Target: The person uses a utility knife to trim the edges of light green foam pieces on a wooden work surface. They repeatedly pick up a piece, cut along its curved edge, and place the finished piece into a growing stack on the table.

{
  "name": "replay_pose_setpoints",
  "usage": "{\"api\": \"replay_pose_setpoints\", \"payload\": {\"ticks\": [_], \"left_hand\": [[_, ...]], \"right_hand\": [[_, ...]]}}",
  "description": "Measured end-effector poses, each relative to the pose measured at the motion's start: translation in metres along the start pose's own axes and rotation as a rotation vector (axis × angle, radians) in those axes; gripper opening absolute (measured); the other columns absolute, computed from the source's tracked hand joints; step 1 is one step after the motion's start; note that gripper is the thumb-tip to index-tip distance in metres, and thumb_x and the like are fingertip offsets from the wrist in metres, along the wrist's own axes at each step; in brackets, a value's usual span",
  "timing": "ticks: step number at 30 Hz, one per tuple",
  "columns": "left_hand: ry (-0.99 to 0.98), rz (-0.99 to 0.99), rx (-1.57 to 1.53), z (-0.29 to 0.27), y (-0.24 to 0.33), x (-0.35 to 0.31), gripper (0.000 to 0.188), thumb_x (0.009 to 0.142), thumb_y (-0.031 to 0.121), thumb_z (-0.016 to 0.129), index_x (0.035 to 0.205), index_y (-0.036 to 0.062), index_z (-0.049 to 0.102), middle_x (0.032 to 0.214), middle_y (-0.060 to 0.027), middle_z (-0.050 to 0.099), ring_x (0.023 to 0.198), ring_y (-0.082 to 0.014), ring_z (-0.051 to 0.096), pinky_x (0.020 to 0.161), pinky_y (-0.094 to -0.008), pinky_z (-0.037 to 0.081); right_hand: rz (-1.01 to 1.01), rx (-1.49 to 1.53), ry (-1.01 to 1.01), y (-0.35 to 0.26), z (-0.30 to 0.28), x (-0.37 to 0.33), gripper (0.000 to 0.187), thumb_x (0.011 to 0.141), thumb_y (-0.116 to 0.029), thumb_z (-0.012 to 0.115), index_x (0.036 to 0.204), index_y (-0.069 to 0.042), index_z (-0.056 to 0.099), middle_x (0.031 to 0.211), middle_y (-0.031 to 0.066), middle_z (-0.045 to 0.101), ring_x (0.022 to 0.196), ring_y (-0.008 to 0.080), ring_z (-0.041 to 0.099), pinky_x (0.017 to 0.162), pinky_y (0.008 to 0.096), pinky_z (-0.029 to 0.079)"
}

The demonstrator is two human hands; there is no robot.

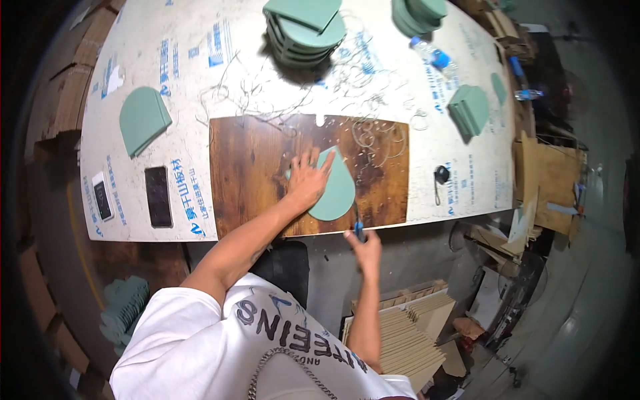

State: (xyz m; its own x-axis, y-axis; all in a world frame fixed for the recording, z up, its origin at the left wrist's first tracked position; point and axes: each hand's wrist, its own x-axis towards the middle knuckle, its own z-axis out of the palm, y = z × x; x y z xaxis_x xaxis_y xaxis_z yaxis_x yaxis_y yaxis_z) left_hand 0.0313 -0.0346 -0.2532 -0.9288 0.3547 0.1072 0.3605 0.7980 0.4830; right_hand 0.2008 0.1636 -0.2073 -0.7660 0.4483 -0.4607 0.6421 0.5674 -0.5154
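My left hand [310,181] lies flat with its fingers spread, pressing on a pale green panel [339,195] that is rounded at one end and pointed at the other. The panel rests on a dark brown wood board [247,167]. By the panel's lower right edge, at the front of the table, my right hand [366,249] is closed round a slim tool with a blue-and-black handle [359,231]. Its thin tip reaches up beside the panel, and whether it touches the edge I cannot tell. Curly thin shavings [377,140] lie scattered on and behind the board.
Stacked green panels [303,33] stand at the back, with another stack [417,17] and a water bottle [437,57] to their right. Small green piles lie left [143,123] and right [467,110]. Two phones [158,197] lie left. Wooden slats [407,343] stand below the table.
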Motion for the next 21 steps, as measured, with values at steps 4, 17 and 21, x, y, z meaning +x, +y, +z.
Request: {"api": "replay_pose_setpoints", "payload": {"ticks": [4,17,21], "left_hand": [[-0.168,-0.135,-0.075,-0.015,-0.004,-0.068,0.052,0.095,0.024,0.06,0.137,-0.0043,0.044,0.125,-0.0227,0.055,0.112,-0.0398,0.057,0.084,-0.0501,0.052],[-0.527,-0.214,-0.209,-0.116,-0.064,-0.104,0.049,0.094,0.043,0.058,0.082,-0.0017,0.072,0.085,-0.029,0.068,0.084,-0.0477,0.067,0.076,-0.0539,0.054],[-0.263,-0.258,-0.353,-0.143,-0.111,-0.117,0.046,0.095,0.041,0.059,0.085,-0.0037,0.063,0.079,-0.0289,0.065,0.079,-0.0487,0.064,0.072,-0.0519,0.05]], "right_hand": [[0.346,0.836,0.066,-0.017,0.071,-0.06,0.026,0.086,-0.019,0.082,0.101,-0.002,0.069,0.079,0.0055,0.068,0.054,0.0125,0.06,0.049,0.0251,0.048],[0.479,1.224,0.315,-0.024,0.111,-0.034,0.019,0.087,-0.01,0.079,0.091,-0.004,0.062,0.08,0.0056,0.066,0.061,0.0152,0.061,0.051,0.0287,0.049],[0.494,1.243,0.388,-0.028,0.113,-0.031,0.015,0.087,-0.003,0.077,0.089,-0.003,0.062,0.077,0.0067,0.065,0.059,0.0159,0.06,0.05,0.0293,0.048]]}}
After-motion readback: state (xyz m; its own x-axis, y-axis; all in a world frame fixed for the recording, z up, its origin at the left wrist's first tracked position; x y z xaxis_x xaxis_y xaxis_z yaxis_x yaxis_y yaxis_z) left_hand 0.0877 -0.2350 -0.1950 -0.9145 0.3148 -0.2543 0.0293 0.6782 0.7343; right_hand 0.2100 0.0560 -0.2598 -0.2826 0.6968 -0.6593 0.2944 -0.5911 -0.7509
